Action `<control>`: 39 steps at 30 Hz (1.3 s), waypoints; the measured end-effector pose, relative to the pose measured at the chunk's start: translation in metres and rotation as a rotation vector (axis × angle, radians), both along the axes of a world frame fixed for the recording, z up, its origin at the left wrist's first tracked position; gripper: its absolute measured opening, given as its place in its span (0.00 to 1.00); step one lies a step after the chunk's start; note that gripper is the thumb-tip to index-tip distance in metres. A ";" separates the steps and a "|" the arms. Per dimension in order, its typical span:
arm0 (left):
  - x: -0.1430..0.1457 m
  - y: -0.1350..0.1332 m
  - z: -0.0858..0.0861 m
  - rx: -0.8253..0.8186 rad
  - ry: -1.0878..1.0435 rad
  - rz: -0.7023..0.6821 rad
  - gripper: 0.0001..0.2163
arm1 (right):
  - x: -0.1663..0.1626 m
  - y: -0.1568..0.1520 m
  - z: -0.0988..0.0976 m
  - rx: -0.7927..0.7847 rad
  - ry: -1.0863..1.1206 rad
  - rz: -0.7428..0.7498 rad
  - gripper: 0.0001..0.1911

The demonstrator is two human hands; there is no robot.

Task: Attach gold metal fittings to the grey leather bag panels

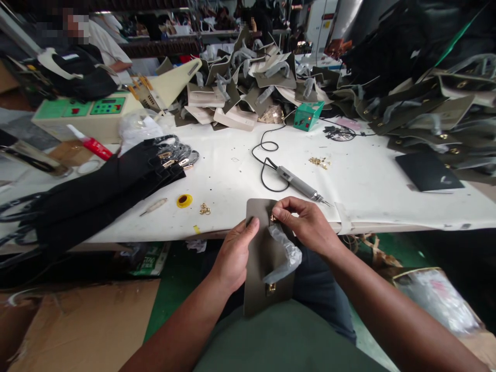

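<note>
An olive-grey bag panel stands roughly upright over my lap, at the table's front edge. My left hand grips its left edge, thumb on the front face. A short handle wrapped in clear plastic arches across the panel. A gold metal fitting shows at the handle's lower end. At the upper end, my right hand pinches a second gold fitting between thumb and fingers, partly covering it. Just beyond, a grey electric screwdriver lies on the table with its tip to the right.
Small gold parts lie beside a yellow ring-shaped piece; more gold pieces lie farther back. Black straps cover the left side. A green control box stands before heaped bag panels. A black booklet lies right.
</note>
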State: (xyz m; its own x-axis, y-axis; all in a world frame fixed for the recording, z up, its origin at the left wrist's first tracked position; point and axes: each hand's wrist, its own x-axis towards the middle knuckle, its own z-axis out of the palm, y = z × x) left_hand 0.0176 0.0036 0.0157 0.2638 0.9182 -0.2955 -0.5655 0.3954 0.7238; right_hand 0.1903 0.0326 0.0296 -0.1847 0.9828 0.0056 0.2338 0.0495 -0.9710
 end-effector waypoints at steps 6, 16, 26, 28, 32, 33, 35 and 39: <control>0.002 0.000 0.003 -0.031 -0.013 -0.012 0.16 | 0.010 0.003 0.004 0.233 -0.206 0.052 0.13; 0.004 0.002 0.003 0.000 0.059 -0.011 0.16 | 0.009 0.005 0.002 0.154 -0.172 0.073 0.15; 0.009 0.010 -0.002 -0.062 0.020 0.053 0.18 | 0.003 0.012 -0.009 0.038 -0.044 -0.064 0.19; 0.008 0.017 -0.004 -0.118 -0.005 0.107 0.19 | 0.007 0.014 -0.015 0.073 0.006 -0.162 0.21; -0.001 0.038 -0.007 -0.267 -0.063 0.179 0.21 | 0.014 -0.002 -0.028 -0.040 0.096 -0.247 0.25; -0.004 0.043 -0.008 -0.293 -0.071 0.198 0.21 | 0.014 -0.010 -0.032 -0.140 0.151 -0.196 0.24; -0.009 0.050 -0.009 -0.319 -0.077 0.240 0.20 | 0.010 -0.025 -0.040 -0.353 0.299 -0.084 0.22; -0.011 0.047 -0.010 -0.267 -0.072 0.271 0.18 | -0.002 -0.039 -0.052 -0.452 0.484 -0.132 0.20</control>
State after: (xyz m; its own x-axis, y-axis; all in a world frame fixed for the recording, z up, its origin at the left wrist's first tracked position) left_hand 0.0066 0.0503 0.0061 0.0513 0.8507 -0.5231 -0.7210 0.3940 0.5700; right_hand 0.1879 -0.0060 -0.0226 -0.1429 0.9220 -0.3600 -0.2564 -0.3858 -0.8863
